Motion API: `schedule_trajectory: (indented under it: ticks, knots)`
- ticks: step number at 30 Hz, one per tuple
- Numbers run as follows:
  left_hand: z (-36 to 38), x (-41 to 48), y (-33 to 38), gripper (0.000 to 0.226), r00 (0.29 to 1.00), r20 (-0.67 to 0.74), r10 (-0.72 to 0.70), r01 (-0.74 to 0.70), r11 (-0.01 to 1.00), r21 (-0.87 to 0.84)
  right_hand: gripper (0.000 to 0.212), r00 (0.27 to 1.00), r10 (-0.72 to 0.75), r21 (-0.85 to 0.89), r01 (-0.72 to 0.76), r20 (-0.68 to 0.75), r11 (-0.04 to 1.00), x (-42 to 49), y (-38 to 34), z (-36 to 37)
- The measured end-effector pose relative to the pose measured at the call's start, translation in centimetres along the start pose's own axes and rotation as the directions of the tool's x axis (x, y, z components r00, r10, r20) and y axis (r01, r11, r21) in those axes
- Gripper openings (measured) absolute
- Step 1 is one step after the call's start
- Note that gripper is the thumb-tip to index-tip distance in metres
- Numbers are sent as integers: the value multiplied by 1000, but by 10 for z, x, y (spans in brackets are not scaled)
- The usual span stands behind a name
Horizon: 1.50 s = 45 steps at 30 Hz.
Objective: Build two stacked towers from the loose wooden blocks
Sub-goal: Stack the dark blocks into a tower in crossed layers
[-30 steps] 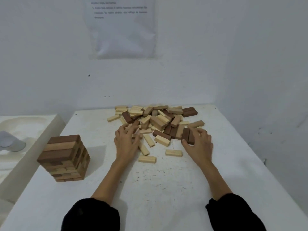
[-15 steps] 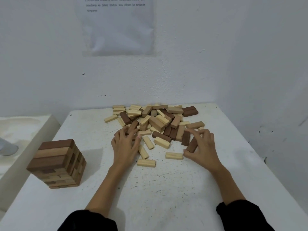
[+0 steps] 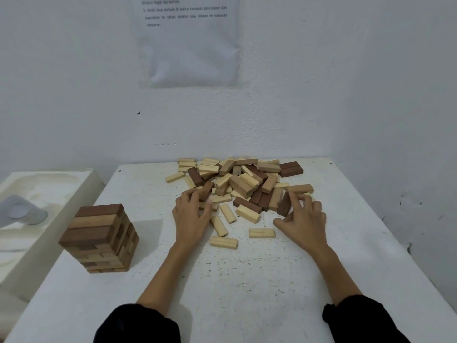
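A pile of loose wooden blocks [image 3: 243, 180], pale and dark, lies at the far middle of the white table [image 3: 247, 280]. One stacked tower [image 3: 100, 237] of mixed brown layers stands at the near left. My left hand [image 3: 191, 215] rests at the pile's left edge, fingers closed around a dark brown block [image 3: 206, 190]. My right hand [image 3: 303, 222] is at the pile's right edge, pinching another dark brown block [image 3: 284, 204] that stands tilted on end. A few pale blocks [image 3: 261, 233] lie scattered between my hands.
A white moulded tray [image 3: 44, 209] sits beside the table's left edge with a grey object [image 3: 19, 211] in it. The wall runs close behind the pile and along the right. A printed sheet [image 3: 189, 40] hangs on the wall.
My right hand has pulled a dark block out of the pile toward me and tipped it up. My left hand has closed on a dark block at the pile's left edge.
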<state>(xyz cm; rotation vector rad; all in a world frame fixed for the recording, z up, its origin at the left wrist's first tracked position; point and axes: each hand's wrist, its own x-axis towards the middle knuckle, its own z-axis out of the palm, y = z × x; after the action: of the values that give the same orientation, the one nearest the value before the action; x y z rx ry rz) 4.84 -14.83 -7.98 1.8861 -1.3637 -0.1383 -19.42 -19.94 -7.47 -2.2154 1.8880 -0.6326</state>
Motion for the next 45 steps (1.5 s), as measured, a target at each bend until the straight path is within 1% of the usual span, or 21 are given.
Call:
schedule_trajectory:
  ticks: [2, 4, 6, 8, 11, 13, 15, 18, 21, 24, 28, 32, 35, 37, 39, 42, 45]
  knots:
    - [-1, 4, 1, 68, 1000, -9, -29, 30, 999, 15, 81, 1000, 19, -4, -19, 10, 1000, 3, -1, 1]
    - [-2, 7, 1, 62, 998, 3, -58, 58, 998, 28, 82, 999, 43, -18, -42, 32, 999, 6, -3, 1]
    - [-4, 9, 1, 57, 998, 19, -66, 65, 997, 51, 79, 997, 73, -30, -72, 25, 997, 6, -5, 1]
    - [-3, 14, 1, 46, 998, 30, -58, 54, 991, 123, 75, 992, 119, 11, -118, -39, 993, 6, -8, 0]
    - [-4, 25, 5, 43, 993, 77, -86, 61, 959, 278, 73, 982, 176, 74, -171, -70, 982, 5, -7, -1]
    - [-6, 32, 11, 42, 989, 111, -98, 49, 924, 380, 72, 984, 164, 117, -155, -66, 981, 6, -3, -1]
    - [-7, 38, 16, 44, 989, 117, -96, 32, 891, 453, 69, 989, 134, 160, -124, -57, 979, 6, 2, -3]
    - [-7, 44, 20, 49, 994, 89, -71, 18, 870, 493, 66, 994, 91, 200, -77, -58, 977, 5, 7, -7]
    - [-12, 50, 27, 41, 990, 127, -57, -18, 851, 524, 65, 995, 57, 235, -35, -85, 971, 2, 6, -7]
    - [-19, 56, 36, 27, 975, 206, -85, -28, 869, 494, 66, 989, 39, 297, 5, -141, 955, -1, 5, -8]
    - [-28, 58, 31, 44, 953, 257, -159, 51, 923, 381, 68, 977, 8, 339, 65, -212, 939, -7, 0, -10]
    - [-40, 51, 24, 48, 948, 277, -159, 86, 962, 258, 70, 963, -107, 339, 190, -247, 921, -23, -9, -12]
    - [-54, 40, 27, 40, 956, 254, -145, 108, 982, 153, 71, 954, -206, 328, 269, -217, 906, -40, -20, -14]
    - [-66, 30, 33, 28, 959, 244, -143, 124, 988, 92, 73, 948, -261, 327, 308, -180, 894, -53, -28, -13]
    - [-78, 19, 38, 13, 955, 272, -121, 112, 993, 47, 75, 949, -290, 340, 316, -126, 886, -67, -34, -13]
    - [-92, -6, 43, 14, 928, 364, -84, 73, 996, 44, 78, 944, -326, 345, 321, -46, 882, -87, -40, -13]
    - [-100, -36, 40, 18, 904, 421, -68, 48, 997, 60, 79, 932, -361, 352, 340, -6, 872, -106, -46, -14]
